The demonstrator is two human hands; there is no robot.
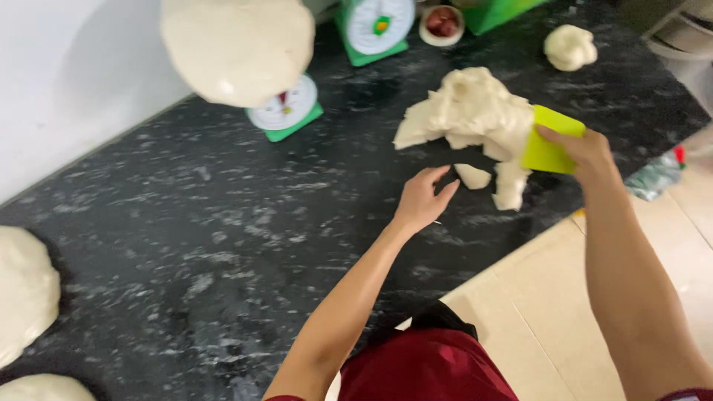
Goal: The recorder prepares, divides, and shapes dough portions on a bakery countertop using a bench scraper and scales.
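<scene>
Cutting step in hand: right hand [587, 148] clamped on green scraper [549, 141], pressed into dough mass [468, 111] on bench [223, 223]. Left hand [422, 199], fingers apart, reaches toward cut piece [473, 176]; picking it up likely needs a clean pinch.

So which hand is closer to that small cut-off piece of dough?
The left. The left hand reaches with open fingers just beside the small dough piece, not quite touching. The right hand is farther off, holding the yellow-green scraper against the big dough lump.

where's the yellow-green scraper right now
In the head view, right of centre: the scraper is in the right hand, pressed against the right side of the big dough mass on the dark counter.
</scene>
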